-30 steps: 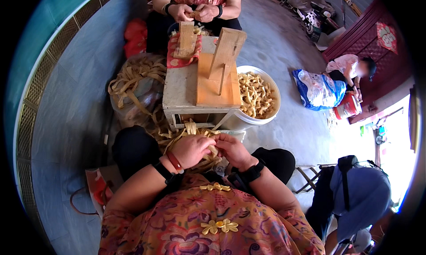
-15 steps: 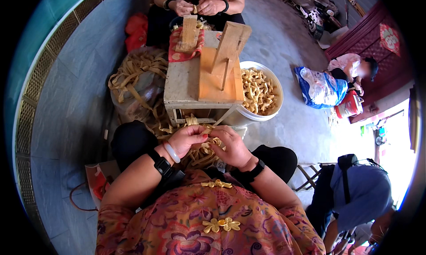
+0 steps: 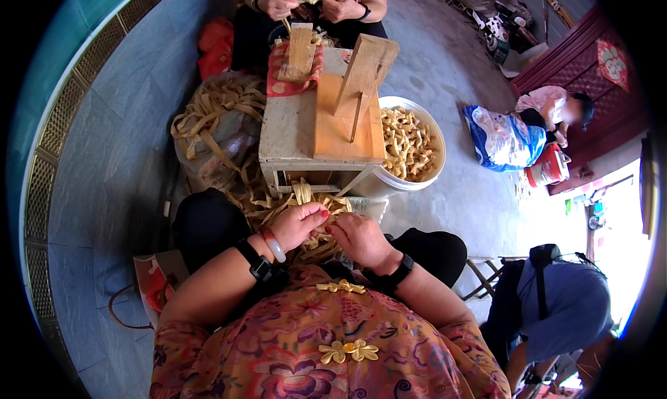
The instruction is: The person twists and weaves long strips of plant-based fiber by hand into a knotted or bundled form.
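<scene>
Over my lap, my left hand [image 3: 300, 223] and my right hand [image 3: 363, 239] are close together, both with fingers closed. They grip a pale tan flat strip [image 3: 302, 192], which loops up beyond my left hand toward the table. Fingers hide most of the part between the hands. Beneath them lies a tangled heap of similar strips [image 3: 323, 246], spilling over to the left.
Ahead stands a small worn table [image 3: 286, 131] bearing upright wooden blocks [image 3: 366, 65]. A white bucket [image 3: 436, 166] of knotted tan pieces is right of it, a bag of strips [image 3: 226, 142] left. Opposite, a person's hands [image 3: 278, 6] work a strip; other people are at the right.
My hands have drawn slightly apart and turned, my right fingers curling in more. A loop of strip now rises above my left hand. The person opposite has spread their hands apart.
</scene>
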Available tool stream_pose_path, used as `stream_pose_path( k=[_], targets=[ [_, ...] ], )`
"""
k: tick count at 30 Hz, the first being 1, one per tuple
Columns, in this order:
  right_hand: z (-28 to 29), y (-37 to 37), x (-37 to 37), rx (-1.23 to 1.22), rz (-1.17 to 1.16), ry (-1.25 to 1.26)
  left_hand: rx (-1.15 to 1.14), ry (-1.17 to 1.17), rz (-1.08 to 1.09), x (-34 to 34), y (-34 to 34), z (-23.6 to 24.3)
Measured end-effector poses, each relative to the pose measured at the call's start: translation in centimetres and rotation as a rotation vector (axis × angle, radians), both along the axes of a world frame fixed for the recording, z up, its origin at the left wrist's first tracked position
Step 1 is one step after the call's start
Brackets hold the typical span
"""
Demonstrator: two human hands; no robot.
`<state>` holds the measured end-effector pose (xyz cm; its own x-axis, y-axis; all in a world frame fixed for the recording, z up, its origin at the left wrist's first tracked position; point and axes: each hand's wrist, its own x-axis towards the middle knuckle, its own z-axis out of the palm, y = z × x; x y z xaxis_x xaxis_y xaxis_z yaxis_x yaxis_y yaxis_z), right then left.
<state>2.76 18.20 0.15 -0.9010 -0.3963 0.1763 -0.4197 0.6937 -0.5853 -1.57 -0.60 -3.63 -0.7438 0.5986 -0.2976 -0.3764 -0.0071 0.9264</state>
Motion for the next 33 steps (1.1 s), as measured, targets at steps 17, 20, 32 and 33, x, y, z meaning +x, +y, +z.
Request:
stream_pose_path(
  k=[17, 20, 32, 33],
  targets=[
    [5.9, -0.2, 0.4, -0.198, 0.12, 0.014, -0.096, 0.679, 0.069, 0.2, 0.6, 6.2],
    [6.7, 0.9, -0.3, -0.229, 0.078, 0.023, -0.135, 0.629, 0.096, -1.4, -0.1, 6.0],
    [6.7, 4.2, -7.1, -0.186, -0.064, 0.277, -0.09, 0.268, -0.039, -9.6, -0.2, 5.8],
    [6.6, 4.5, -8.1, -0.165, -0.072, 0.334, -0.081, 0.299, 0.018, -10.5, 0.4, 6.1]
  ],
)
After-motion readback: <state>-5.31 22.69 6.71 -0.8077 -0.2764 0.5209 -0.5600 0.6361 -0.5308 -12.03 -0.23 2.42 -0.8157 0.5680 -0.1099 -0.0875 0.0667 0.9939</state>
